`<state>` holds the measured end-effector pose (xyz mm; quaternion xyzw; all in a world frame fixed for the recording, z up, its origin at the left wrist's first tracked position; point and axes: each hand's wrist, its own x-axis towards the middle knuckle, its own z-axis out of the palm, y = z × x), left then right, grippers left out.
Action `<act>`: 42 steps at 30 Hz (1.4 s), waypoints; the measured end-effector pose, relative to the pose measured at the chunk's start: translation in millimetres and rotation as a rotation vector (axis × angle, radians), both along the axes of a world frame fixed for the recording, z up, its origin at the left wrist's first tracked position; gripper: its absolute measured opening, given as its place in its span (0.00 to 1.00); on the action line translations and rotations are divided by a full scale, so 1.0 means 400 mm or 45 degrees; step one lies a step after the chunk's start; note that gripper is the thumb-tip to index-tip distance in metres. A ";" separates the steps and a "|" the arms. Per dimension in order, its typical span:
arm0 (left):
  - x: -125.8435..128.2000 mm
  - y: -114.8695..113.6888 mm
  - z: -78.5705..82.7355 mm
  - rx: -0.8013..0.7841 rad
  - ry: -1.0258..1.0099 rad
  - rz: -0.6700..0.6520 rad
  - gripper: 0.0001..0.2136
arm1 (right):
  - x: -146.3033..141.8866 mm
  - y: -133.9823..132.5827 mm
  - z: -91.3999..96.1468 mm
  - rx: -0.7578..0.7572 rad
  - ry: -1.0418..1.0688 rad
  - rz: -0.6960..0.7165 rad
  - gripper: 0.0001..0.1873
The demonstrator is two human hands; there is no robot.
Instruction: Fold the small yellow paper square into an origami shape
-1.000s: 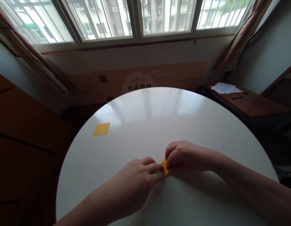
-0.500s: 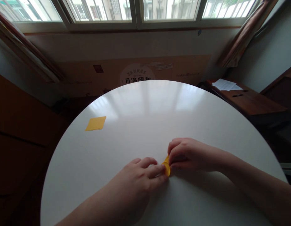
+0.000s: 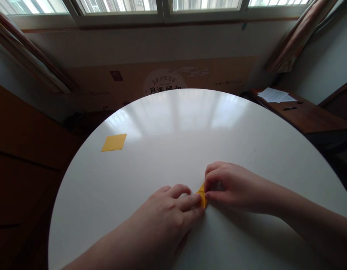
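Observation:
A small piece of folded yellow paper lies between my two hands near the middle of the white round table. My left hand reaches in from the lower left, its thumb and fingers closed on the paper's left side. From the right comes my right hand, with thumb and index finger pinching the paper's right edge. Most of the paper is hidden under the fingers, so its full shape does not show.
Flat yellow square paper rests on the table's far left part. Beyond the right edge stands a brown wooden desk with white sheets and a dark pen. A printed cardboard panel is behind the table, under the windows.
The view has tipped slightly downward. Both hands have shifted a little to the right with the folded paper, whose curved lower part now looks flatter and more pointed.

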<state>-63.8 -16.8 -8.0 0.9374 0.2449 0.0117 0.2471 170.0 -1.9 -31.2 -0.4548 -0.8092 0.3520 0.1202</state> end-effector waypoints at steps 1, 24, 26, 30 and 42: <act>0.000 0.000 0.000 -0.009 0.002 0.001 0.14 | -0.002 -0.002 0.001 -0.007 -0.005 -0.013 0.06; -0.002 0.009 -0.015 -0.018 -0.049 0.007 0.16 | -0.016 -0.015 0.001 0.002 -0.033 -0.093 0.05; -0.003 0.008 -0.020 0.006 -0.048 -0.001 0.17 | -0.016 -0.014 0.002 -0.002 -0.033 -0.096 0.06; -0.001 0.005 -0.024 0.037 -0.033 -0.007 0.15 | -0.016 -0.012 0.000 -0.005 -0.023 -0.092 0.06; 0.002 0.005 -0.019 0.036 -0.048 -0.016 0.12 | -0.016 -0.013 -0.008 0.023 -0.008 -0.091 0.06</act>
